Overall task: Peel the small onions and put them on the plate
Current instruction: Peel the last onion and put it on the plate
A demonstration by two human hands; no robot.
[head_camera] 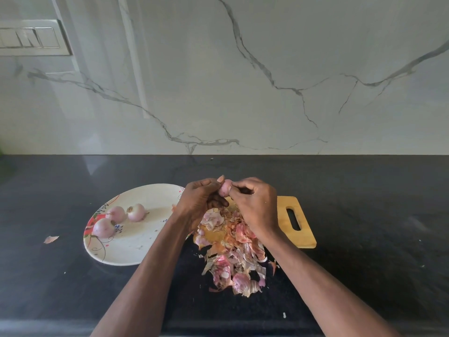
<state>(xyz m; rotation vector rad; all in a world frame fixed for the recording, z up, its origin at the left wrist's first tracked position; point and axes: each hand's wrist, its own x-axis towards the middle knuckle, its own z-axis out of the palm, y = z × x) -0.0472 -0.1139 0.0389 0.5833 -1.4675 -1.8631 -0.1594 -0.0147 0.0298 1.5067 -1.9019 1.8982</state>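
In the head view, a small pinkish onion [224,187] is held up between both hands above the far end of a heap of onion skins [230,251], which spreads over a wooden cutting board [295,220] and onto the black countertop [364,190]. The left hand [200,203] curls its fingers round the bulb from the left; the right hand [255,203] pinches at its right side with thumb and forefinger, apparently working at a scrap of skin. Such a bulb is probably light and firm, but slick once bared, with papery skin that tears easily, so a steady hold round its middle while picking at one end seems wise. Both forearms reach in from the near edge, wrists bent inward toward each other. Three peeled onions [116,218] lie on the left part of the floral plate [145,244], left of the hands.
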